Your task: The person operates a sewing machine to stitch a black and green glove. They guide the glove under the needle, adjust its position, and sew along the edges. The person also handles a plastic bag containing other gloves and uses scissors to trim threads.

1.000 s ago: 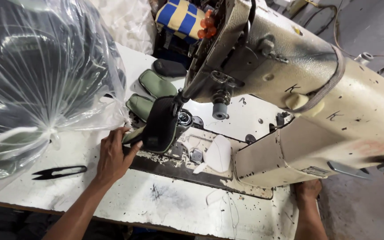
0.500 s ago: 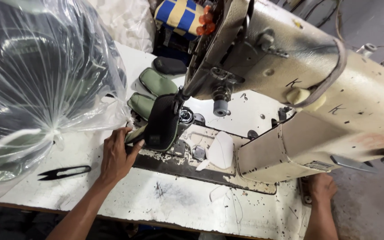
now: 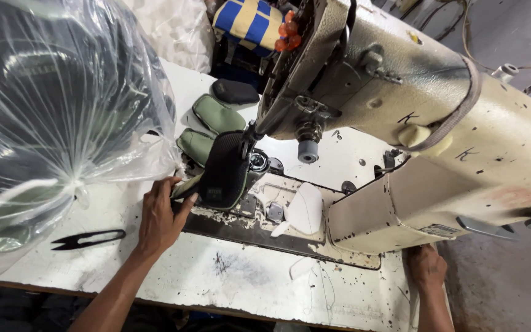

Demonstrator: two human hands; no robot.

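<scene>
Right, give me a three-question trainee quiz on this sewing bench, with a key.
1. True or false: the left hand grips the black padded piece at the sewing machine needle area.
2. What black tool lies on the white table left of that hand? A) thread snips B) screwdriver C) ruler
3. Where is the right hand?

Key
1. True: its fingers hold the piece's lower edge.
2. A, the thread snips.
3. At the table's near edge, below the machine's body, holding nothing visible.
</scene>
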